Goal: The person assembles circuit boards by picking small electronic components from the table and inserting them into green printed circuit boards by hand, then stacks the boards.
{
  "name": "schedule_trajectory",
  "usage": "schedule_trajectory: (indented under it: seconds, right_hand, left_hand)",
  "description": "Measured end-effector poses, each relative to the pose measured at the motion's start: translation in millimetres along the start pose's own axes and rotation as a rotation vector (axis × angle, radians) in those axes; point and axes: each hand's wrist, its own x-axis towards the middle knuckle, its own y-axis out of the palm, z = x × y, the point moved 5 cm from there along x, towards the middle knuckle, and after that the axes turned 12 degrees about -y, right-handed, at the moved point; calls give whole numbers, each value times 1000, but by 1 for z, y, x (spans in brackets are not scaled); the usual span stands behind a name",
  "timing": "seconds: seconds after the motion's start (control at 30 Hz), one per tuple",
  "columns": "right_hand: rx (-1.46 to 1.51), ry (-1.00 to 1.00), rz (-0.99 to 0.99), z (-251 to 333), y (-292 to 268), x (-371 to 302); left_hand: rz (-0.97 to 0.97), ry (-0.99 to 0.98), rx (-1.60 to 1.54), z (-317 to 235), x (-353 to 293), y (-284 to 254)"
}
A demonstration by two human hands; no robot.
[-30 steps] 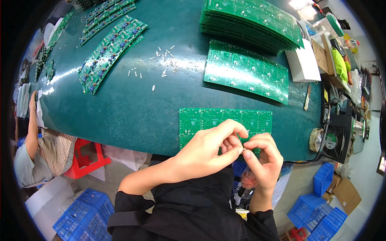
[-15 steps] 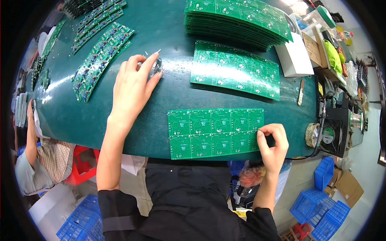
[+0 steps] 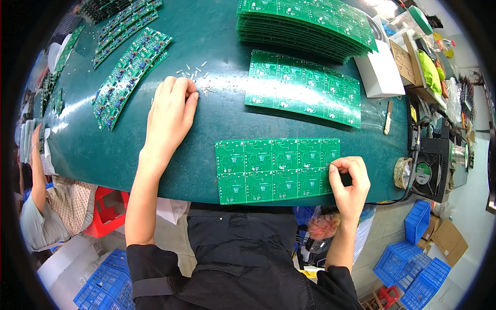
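Note:
My left hand (image 3: 169,116) is low over the green table, its fingers curled and pressed together. Whatever lies between its fingertips is hidden. Just beyond the fingers is a scatter of small pale and glassy components (image 3: 199,72). My right hand (image 3: 352,183) has thumb and forefinger pinched together over the right end of a green circuit board panel (image 3: 271,172). Anything in that pinch is too small to make out. The panel lies flat near the table's front edge and is divided into two rows of several identical boards.
Beyond lie another bare panel (image 3: 302,88) and a tall panel stack (image 3: 305,31). Populated boards (image 3: 129,77) rest at the left. On the right are a white box (image 3: 380,72), a knife-like tool (image 3: 387,119), a tape roll (image 3: 402,173) and a black fan unit (image 3: 431,170). Another person's arm (image 3: 39,165) is at far left.
My left hand has drawn back slightly from the loose components, and its spread fingers have closed together. More of the scatter now shows. My right hand has barely moved on the panel's right end.

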Motion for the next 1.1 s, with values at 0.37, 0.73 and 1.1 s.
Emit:
schedule_trajectory:
  seconds: [0.37, 0.73, 1.1]
  right_hand:
    - [-172, -103, 48, 11, 1, 6]
    - [-185, -54, 62, 19, 6, 6]
    - [-539, -198, 257, 46, -3, 20]
  left_hand:
    - [99, -295, -531, -8, -20, -24]
    - [323, -340, -799, -28, -60, -29]
    - [668, -385, -1080, -60, -98, -17]
